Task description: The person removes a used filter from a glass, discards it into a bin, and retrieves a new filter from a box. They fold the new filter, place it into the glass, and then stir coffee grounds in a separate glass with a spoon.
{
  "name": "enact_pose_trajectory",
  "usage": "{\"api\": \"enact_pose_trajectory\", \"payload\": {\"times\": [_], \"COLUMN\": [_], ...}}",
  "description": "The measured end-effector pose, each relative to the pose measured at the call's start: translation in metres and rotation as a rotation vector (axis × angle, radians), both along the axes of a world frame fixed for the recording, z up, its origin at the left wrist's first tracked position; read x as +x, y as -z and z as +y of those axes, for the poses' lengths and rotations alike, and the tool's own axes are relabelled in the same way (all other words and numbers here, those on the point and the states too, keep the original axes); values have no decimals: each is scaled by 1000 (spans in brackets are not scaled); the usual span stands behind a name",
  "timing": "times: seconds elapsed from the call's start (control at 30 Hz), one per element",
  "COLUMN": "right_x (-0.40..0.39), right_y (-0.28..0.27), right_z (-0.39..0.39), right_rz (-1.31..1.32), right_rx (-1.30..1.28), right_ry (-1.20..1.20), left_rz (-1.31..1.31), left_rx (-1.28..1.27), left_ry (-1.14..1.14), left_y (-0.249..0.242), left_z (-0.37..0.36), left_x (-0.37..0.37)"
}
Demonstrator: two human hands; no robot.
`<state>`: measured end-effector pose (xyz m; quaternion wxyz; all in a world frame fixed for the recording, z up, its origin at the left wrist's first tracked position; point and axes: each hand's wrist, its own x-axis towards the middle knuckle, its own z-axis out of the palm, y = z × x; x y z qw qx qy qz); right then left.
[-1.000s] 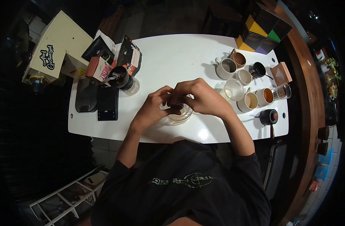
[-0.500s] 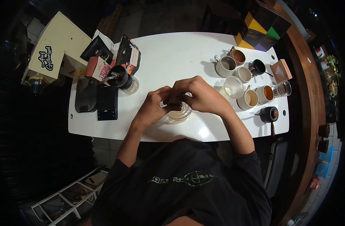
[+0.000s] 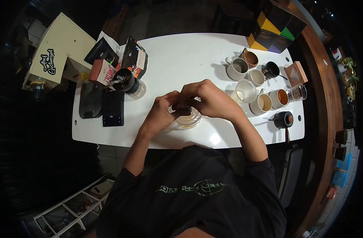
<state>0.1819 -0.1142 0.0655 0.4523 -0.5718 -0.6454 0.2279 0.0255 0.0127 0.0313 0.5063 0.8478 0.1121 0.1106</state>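
Hardly anything has moved since the earlier frame: the left hand [image 3: 159,113] and right hand [image 3: 211,100] stay over the glass [image 3: 190,121], near the table's [image 3: 173,51] six-o'clock edge. Their fingers curl together; I cannot tell what they grip. Mugs [image 3: 261,104] stand toward two o'clock.

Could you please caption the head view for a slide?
Left hand and right hand, close together, at a clear glass vessel on a white table, mugs at right.
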Motion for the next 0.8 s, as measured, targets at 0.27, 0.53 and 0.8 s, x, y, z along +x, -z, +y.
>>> {"api": "enact_pose_trajectory", "payload": {"times": [0.27,0.53,0.8], "right_x": [1,1,0], "right_y": [2,5,3], "right_z": [-1,-1,1], "right_rz": [-23,4,-5], "right_rx": [-21,-19,-10], "right_ry": [17,-5,3], "left_rz": [13,38,-43], "left_rx": [16,50,51], "left_ry": [-2,-7,-34], "left_y": [-3,-4,0], "left_z": [-2,-3,-4], "left_x": [0,0,-1]}}
